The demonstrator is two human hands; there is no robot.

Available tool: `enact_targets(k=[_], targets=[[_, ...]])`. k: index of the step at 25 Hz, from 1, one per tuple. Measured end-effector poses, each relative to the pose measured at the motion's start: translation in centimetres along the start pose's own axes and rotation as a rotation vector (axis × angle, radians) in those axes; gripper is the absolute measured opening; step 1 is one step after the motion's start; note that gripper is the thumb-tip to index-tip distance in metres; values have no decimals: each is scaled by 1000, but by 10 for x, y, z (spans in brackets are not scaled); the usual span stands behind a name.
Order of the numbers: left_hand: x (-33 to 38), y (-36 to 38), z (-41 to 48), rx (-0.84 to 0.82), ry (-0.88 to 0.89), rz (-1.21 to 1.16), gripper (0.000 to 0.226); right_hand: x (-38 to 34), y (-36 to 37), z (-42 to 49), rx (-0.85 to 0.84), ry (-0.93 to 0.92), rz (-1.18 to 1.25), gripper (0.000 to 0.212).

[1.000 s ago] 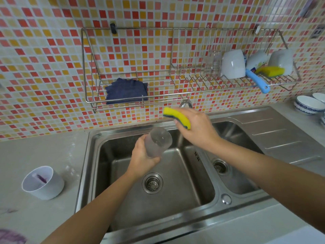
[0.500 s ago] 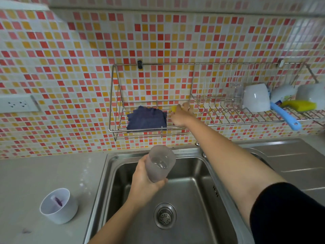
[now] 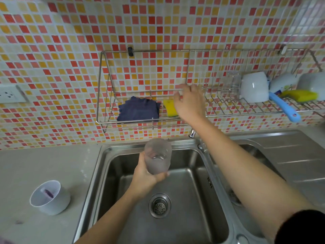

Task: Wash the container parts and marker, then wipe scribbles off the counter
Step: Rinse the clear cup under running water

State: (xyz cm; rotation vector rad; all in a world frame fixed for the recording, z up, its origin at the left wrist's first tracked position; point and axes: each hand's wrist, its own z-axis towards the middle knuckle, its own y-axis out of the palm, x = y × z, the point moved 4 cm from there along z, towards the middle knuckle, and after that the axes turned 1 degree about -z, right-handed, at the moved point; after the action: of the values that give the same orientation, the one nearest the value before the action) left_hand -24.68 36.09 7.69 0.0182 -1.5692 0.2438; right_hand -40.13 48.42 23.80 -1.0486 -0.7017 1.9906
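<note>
Left hand (image 3: 146, 175): my fingers are wrapped closed around the lower part of the frosted container body (image 3: 157, 158). I hold it over the left basin so drips fall into the sink (image 3: 123, 166).
Container body: mouth tilted away from me and toward the wall; a little water seems to sit inside. It looks ready for rinsing.
Right hand (image 3: 190, 103): fingers spread loose and empty, just beside the yellow sponge (image 3: 170, 108), which lies on the wire rack (image 3: 112, 95). I cannot tell whether a fingertip touches it.
Sponge and dark blue cloth (image 3: 139, 110): side by side on the rack's lower shelf, above the basin, where they can drain. I judge the cloth is meant for the scribbles.
White cup part (image 3: 50, 199): stands on the counter (image 3: 44, 166), well left of the sink, with a purple marker (image 3: 48, 193) inside. Both appear unwashed.
Counter: pale grey, a faint purple smudge near its front left edge. Wiping is not yet begun.
Room: mosaic wall of red, orange and cream tiles, a socket at left. White cups (image 3: 254, 88), a second sponge and a blue-handled brush (image 3: 284, 110) rest on the rack's right section.
Tap: mostly hidden behind my right forearm.
</note>
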Motion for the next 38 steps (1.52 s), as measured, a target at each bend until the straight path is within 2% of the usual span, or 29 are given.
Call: enact_targets(k=[3,6,8,9,10,13,15,18,20,22,27,33,35,38], targets=[[-14,22,0,-66,-30,-89,85,42,-36,-43,306,1,168,25],[-31,48,7,-53,-81,-122,79,109,-37,-90,414,124,262,15],[-40,63,14,-62,-112,-105,75,157,-14,-112,311,254,219,10],[-43,69,18,-71,-122,-86,73,180,4,-121,197,320,157,13],[-43,72,23,-79,-126,-63,71,203,25,-128,48,373,95,23],[-48,74,41,-63,-128,22,66,252,90,-137,-440,432,52,69],[-48,73,52,-13,-114,137,64,255,116,-130,-575,364,100,88],[-51,74,64,33,-93,261,64,246,142,-120,-664,139,47,90],[-49,79,69,17,-74,242,72,240,156,-127,-736,-102,-164,87],[-50,84,74,25,-70,210,75,243,167,-133,-769,-200,-312,82],[-58,101,86,0,-124,164,72,246,170,-141,-776,-210,-338,75],[-61,114,90,-10,-160,154,66,262,151,-200,-675,60,-239,63],[-62,115,91,-26,-210,201,66,268,151,-221,-654,130,-237,71],[-64,115,95,2,-337,321,64,276,156,-235,-656,140,-229,77]])
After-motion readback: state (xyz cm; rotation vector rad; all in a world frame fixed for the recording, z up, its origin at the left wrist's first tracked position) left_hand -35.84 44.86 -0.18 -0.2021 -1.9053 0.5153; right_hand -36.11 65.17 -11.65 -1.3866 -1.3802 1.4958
